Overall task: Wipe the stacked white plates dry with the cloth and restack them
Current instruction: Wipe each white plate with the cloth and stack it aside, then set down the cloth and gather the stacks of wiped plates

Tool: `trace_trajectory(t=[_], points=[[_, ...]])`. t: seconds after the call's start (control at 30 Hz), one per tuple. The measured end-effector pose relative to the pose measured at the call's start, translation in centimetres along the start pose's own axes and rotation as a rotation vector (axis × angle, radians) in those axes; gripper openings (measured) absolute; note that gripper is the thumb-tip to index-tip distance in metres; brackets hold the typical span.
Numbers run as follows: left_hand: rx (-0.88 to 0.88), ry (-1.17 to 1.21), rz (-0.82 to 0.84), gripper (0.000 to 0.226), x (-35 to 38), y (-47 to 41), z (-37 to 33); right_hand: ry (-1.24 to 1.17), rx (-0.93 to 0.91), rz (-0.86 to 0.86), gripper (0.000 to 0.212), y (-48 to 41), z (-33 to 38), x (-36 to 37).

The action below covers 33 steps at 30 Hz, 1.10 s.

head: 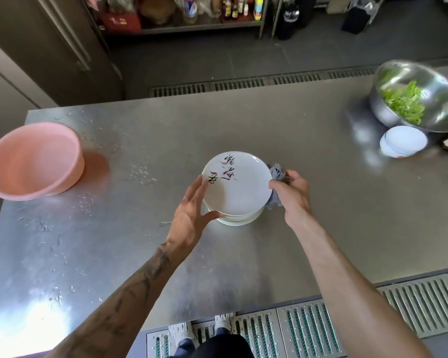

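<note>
A stack of white plates (239,218) stands mid-table. The top plate (241,192), marked with black calligraphy, sits slightly tilted on the stack. My left hand (192,210) touches its left rim with straight fingers, the thumb against the near edge. My right hand (292,192) grips a crumpled grey cloth (277,174) against the plate's right rim; part of the cloth hangs below the hand.
The steel table (269,254) carries water drops on its left half. A pink plastic basin (31,161) sits at the left edge. At the far right stand a steel bowl of greens (414,96) and small white bowls (401,142). Floor drain grates (308,329) run along the near side.
</note>
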<state>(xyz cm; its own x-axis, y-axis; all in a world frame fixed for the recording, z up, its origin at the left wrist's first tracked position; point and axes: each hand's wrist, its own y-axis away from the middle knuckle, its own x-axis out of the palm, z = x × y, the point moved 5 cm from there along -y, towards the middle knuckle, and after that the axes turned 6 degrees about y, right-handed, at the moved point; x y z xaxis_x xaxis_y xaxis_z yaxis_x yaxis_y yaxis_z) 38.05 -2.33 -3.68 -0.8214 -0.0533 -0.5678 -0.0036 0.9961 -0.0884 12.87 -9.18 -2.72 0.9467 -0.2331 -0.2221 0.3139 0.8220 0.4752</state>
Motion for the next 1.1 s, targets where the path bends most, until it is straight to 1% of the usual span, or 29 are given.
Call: trace_trajectory(t=[0.03,0.13,0.17,0.27,0.37,0.47,0.53,0.63,0.73,0.77,0.83,0.9,0.97,1.03,1.07,1.1], points=[[0.008,-0.008,-0.002,0.094,0.1,-0.1,0.1,-0.021,0.013,-0.007,0.025,0.0,-0.1,-0.1],[0.021,-0.004,0.01,0.097,0.2,-0.2,0.1,-0.079,0.051,0.006,0.007,0.1,-0.3,-0.3],[0.022,0.001,0.015,0.098,0.3,-0.2,0.2,-0.087,0.063,0.018,0.006,0.3,-0.3,-0.3],[-0.003,0.022,0.044,0.1,0.4,-0.2,0.3,-0.099,0.134,-0.007,0.023,0.8,-0.4,-0.7],[-0.02,0.046,0.057,0.101,0.4,-0.4,0.4,-0.138,0.126,-0.076,0.021,1.3,-0.3,-1.8],[-0.035,0.078,0.058,0.098,0.4,-0.5,0.9,-0.111,0.075,-0.138,0.02,1.8,0.0,-3.5],[-0.042,0.085,0.055,0.097,0.6,-0.7,1.0,-0.098,0.075,-0.173,0.021,1.4,-0.3,-4.9],[-0.037,0.069,0.048,0.098,0.8,-0.5,1.0,-0.025,0.086,-0.185,0.016,0.3,-1.7,-6.8],[-0.048,0.079,0.048,0.102,0.8,-0.2,0.7,0.073,0.101,-0.142,0.031,-2.2,-4.0,-7.9],[-0.034,0.079,0.043,0.103,0.8,0.0,0.5,0.103,0.109,-0.122,0.032,-3.2,-4.6,-8.1],[-0.007,0.046,0.018,0.104,0.9,0.2,0.1,0.15,0.129,-0.075,0.029,-5.8,-5.9,-8.3],[-0.022,-0.008,-0.015,0.105,0.9,0.5,-0.1,0.231,0.142,-0.018,0.027,-8.2,-7.2,-8.1],[-0.041,-0.028,-0.037,0.105,0.9,0.8,-0.3,0.297,0.141,0.012,0.018,-9.7,-8.1,-7.7],[-0.048,-0.036,-0.042,0.104,1.1,0.8,-0.3,0.351,0.107,0.001,0.004,-11.0,-8.5,-7.4],[-0.054,-0.029,-0.043,0.104,1.1,0.9,-0.4,0.383,0.093,-0.014,0.004,-11.5,-8.5,-7.2],[-0.082,-0.009,-0.039,0.106,1.2,1.1,-0.2,0.408,0.081,-0.027,0.008,-11.9,-8.7,-7.1]])
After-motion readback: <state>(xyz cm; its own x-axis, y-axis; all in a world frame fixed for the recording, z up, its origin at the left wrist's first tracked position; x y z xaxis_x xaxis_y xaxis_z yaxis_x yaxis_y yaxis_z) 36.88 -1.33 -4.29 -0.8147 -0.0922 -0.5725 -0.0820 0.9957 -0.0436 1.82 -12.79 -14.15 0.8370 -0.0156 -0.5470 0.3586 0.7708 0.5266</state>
